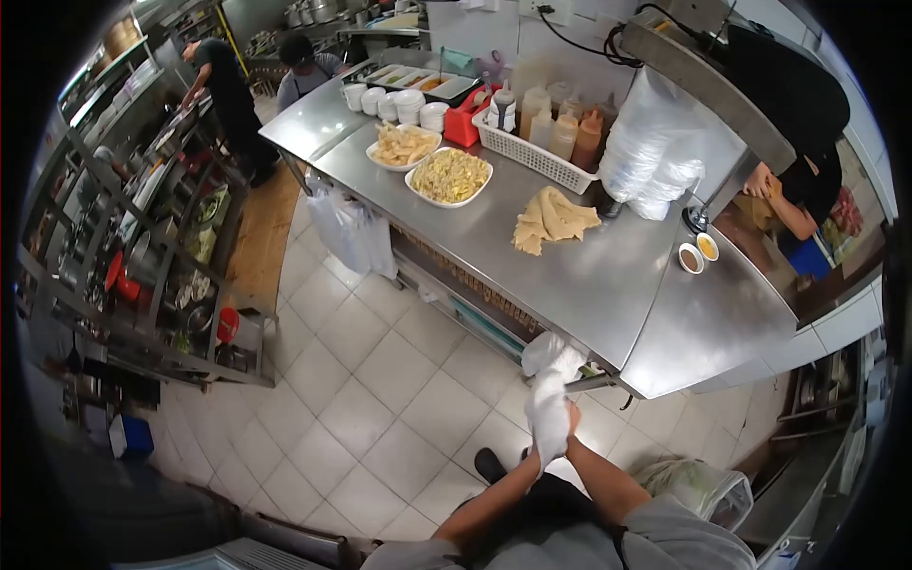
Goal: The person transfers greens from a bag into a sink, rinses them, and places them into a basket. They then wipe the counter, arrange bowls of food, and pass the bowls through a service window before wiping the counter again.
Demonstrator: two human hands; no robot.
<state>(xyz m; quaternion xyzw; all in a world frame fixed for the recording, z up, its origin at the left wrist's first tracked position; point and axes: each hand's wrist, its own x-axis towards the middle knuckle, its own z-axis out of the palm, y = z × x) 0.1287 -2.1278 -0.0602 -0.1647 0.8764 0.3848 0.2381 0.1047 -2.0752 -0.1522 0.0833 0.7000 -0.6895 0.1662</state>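
Note:
A white cloth (548,423) hangs down from the front corner of the steel counter, low in front of my body. My left hand is covered by it; only the wrist and forearm show, and the fingers are hidden. Against the cloth's right side is my right hand (573,418), closed on it. A bunched white piece (554,355) just above, at the counter's edge, seems joined to the cloth.
The steel counter (627,285) carries a tan rag (555,220), noodles (449,178), fried food (403,145), two sauce cups (692,258) and a bottle basket (535,147). A bag-lined bin (727,499) stands right. Other people work at far left and right.

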